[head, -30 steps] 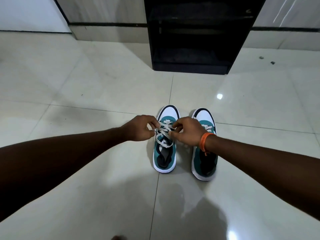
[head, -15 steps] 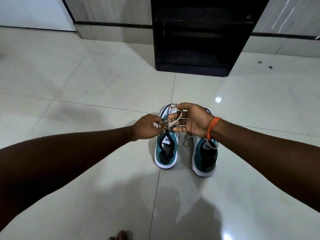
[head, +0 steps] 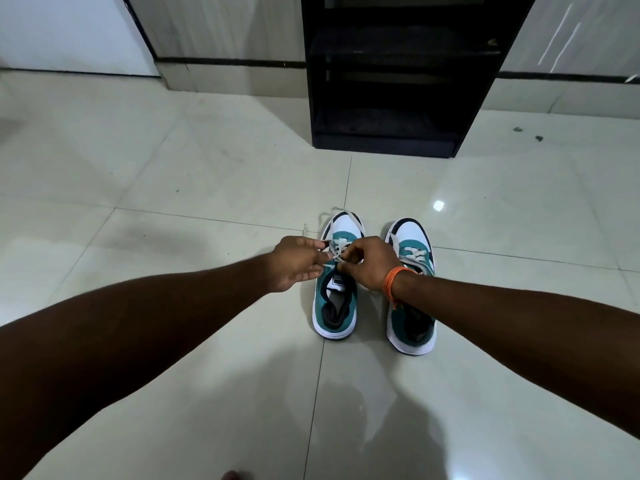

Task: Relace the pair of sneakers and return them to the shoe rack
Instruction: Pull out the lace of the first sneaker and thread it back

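Left grip (head: 300,262) and right grip (head: 370,261) both pinching grey lace (head: 335,252) over left sneaker (head: 336,299); right sneaker (head: 414,299) just beside right grip; shoe rack (head: 384,98) well beyond, on floor (head: 173,174).

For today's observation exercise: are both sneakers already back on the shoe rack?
No, both sneakers stand on the tiled floor before the black shoe rack.

Bare floor (head: 207,174) left of and beyond fingers (head: 320,259); right sneaker (head: 412,289) just right; shoe rack (head: 388,98) well beyond.
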